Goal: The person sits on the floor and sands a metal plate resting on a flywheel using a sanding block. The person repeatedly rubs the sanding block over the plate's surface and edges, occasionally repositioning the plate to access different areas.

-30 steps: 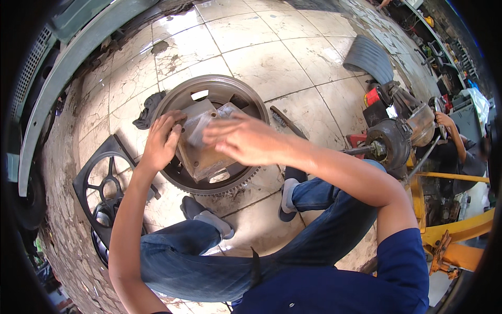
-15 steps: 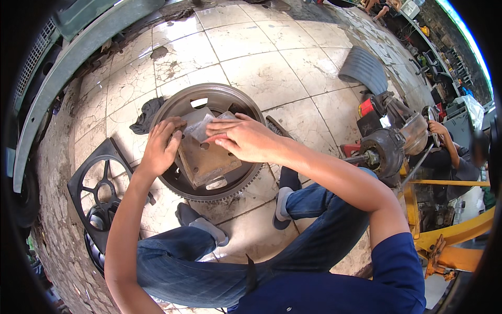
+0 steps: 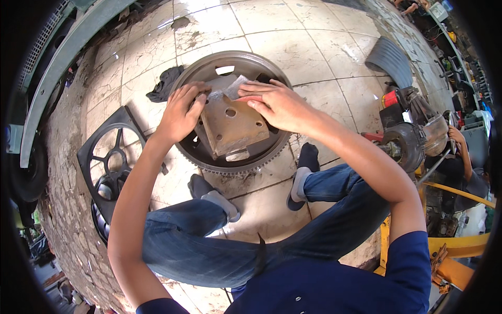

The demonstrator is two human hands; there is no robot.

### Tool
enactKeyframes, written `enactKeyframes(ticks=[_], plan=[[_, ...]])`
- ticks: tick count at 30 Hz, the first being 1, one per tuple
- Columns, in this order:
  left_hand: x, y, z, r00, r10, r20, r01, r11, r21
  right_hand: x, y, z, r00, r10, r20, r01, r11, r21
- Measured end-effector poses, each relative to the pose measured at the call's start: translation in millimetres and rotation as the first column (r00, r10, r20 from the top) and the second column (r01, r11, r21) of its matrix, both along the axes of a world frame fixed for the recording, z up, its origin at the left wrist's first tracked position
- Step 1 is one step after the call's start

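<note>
A rusty square metal plate (image 3: 238,128) with several holes rests tilted on a large toothed flywheel (image 3: 230,168) lying on the floor between my feet. My left hand (image 3: 183,111) is closed at the plate's upper left edge, its fingertips bent over it. My right hand (image 3: 280,106) is closed on a flat red strip (image 3: 250,98) and lies against the plate's upper right side. A crumpled, translucent plastic piece (image 3: 230,88) sits between the two hands, along the plate's far edge. My fingers partly hide the plastic, and the red strip's kind cannot be made out.
A dark rag (image 3: 164,86) lies left of the flywheel. A black fan shroud (image 3: 86,157) stands further left. To the right are a ribbed grey mat (image 3: 389,62), greasy machine parts (image 3: 402,141) and a yellow frame (image 3: 455,246). Another person's arm (image 3: 460,149) reaches in at far right.
My view has shifted, so the flywheel appears higher and further right. My two hands stay at the plate's far edge, the right one still with the red strip. More of the plate's face shows.
</note>
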State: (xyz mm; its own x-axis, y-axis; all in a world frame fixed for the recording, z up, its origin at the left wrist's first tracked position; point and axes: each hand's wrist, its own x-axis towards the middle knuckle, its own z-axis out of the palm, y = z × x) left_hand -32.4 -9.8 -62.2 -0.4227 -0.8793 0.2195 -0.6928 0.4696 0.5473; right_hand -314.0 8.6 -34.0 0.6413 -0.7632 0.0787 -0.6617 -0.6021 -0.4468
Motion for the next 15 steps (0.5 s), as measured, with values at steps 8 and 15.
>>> enactKeyframes(ticks=[8, 15], plan=[[0, 2, 7, 1.0, -0.012, 0.018, 0.012, 1.0, 0.002, 19, 44, 14, 0.965, 0.259, 0.026, -0.259, 0.966, -0.026], [2, 2, 0, 1.0, 0.003, 0.021, -0.002, 1.0, -0.014, 4, 9, -2, 0.991, 0.085, -0.107, -0.096, 0.991, -0.099]])
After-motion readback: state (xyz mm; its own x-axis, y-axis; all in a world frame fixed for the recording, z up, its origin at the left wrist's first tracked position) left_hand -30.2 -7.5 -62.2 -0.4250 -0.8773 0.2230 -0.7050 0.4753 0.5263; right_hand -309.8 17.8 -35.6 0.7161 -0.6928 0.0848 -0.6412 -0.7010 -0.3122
